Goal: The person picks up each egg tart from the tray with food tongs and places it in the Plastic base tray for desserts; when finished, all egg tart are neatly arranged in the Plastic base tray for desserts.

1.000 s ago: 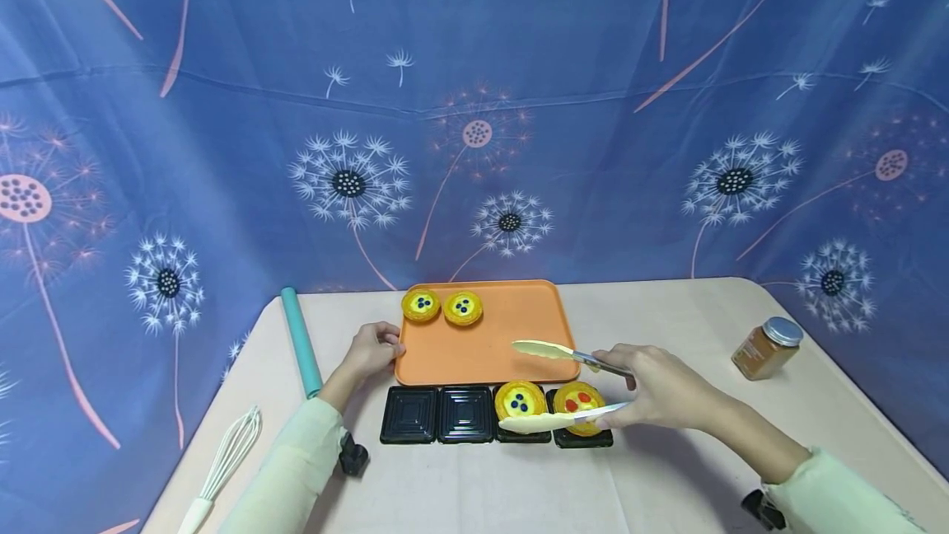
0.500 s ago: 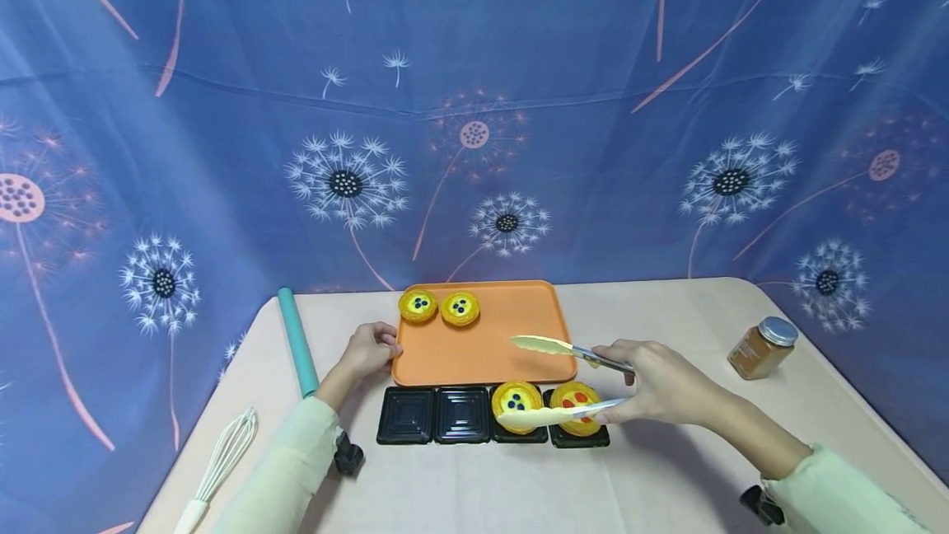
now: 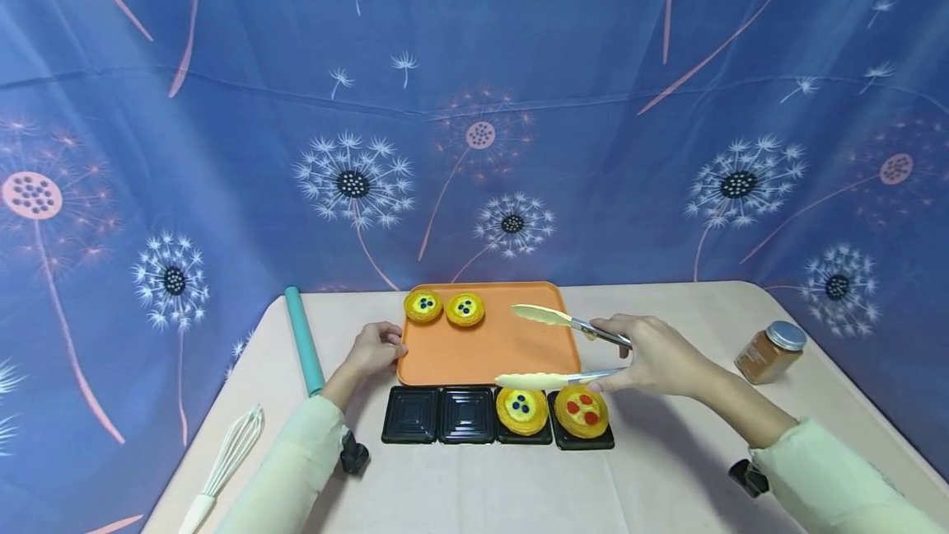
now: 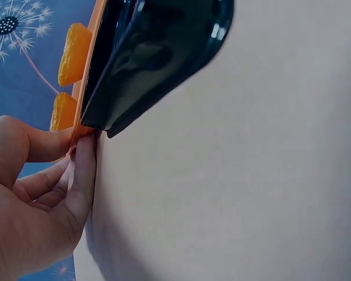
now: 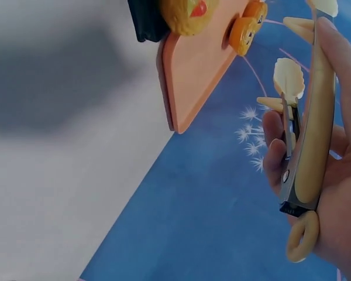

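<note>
My left hand (image 3: 376, 348) grips the left edge of an orange tray (image 3: 489, 357), thumb on one side and fingers on the other in the left wrist view. Two egg tarts with blue dots, one (image 3: 423, 306) beside the other (image 3: 465, 309), sit at the tray's back left. My right hand (image 3: 656, 357) holds cream-tipped tongs (image 5: 316, 123), spread apart with nothing between the tips, above the tray's front right. Below them, a blue-dotted tart (image 3: 522, 412) and a red-dotted tart (image 3: 582, 412) each rest on a black square base. Two bare black bases (image 3: 410, 415) lie to their left.
A teal rolling pin (image 3: 304, 340) lies at the table's left side, with a white whisk (image 3: 231, 452) nearer the front. A jar with a silver lid (image 3: 771, 352) stands at the right. Blue dandelion-print cloth (image 3: 608, 213) hangs behind the table.
My right hand has lifted the spread tongs up and away from the two tarts on the black bases, toward the tray. The left hand keeps its hold on the tray's edge.
</note>
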`<state>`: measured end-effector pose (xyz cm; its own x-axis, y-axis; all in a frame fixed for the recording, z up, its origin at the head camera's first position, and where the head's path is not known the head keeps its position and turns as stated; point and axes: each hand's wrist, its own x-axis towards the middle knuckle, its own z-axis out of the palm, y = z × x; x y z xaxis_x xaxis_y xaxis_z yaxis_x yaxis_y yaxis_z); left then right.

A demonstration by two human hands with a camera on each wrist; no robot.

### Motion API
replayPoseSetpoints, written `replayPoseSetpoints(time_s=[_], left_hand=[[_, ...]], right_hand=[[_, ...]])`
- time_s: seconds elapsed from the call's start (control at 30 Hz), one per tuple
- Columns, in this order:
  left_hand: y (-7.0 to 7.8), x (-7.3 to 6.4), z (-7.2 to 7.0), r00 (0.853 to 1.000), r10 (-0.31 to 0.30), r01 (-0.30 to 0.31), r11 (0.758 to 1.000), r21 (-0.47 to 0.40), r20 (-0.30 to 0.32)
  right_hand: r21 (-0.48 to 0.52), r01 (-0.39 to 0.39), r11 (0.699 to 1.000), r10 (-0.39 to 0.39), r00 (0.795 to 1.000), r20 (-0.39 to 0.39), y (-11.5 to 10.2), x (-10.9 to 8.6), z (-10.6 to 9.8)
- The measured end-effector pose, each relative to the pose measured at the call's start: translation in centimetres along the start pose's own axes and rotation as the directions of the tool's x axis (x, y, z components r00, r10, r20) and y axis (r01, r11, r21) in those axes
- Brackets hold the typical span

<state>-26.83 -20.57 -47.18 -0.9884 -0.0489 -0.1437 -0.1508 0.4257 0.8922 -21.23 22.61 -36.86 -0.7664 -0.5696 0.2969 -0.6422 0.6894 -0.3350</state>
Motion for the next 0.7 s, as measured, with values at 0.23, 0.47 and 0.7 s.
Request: replayPoseSetpoints(time_s=[0.23, 0.47, 0.7], left_hand=[[-0.3, 0.2, 0.1, 1.0, -0.001, 0.001, 1.0, 0.004, -0.004], [-0.4, 0.3, 0.0, 1.0, -0.009, 0.009, 1.0, 0.002, -0.009], [-0.4, 0.3, 0.0, 1.0, 0.005, -0.005, 1.0, -0.004, -0.001]], right_hand=[[0.007, -0.055, 0.998, 0.055, 0.998, 0.014, 1.2, 2.5, 0.6], [-0.01, -0.083, 0.996, 0.083, 0.995, 0.056, 1.5, 5.4, 1.4], [-0.021, -0.139, 0.99, 0.141, 0.98, 0.139, 1.4, 8.1, 2.4]])
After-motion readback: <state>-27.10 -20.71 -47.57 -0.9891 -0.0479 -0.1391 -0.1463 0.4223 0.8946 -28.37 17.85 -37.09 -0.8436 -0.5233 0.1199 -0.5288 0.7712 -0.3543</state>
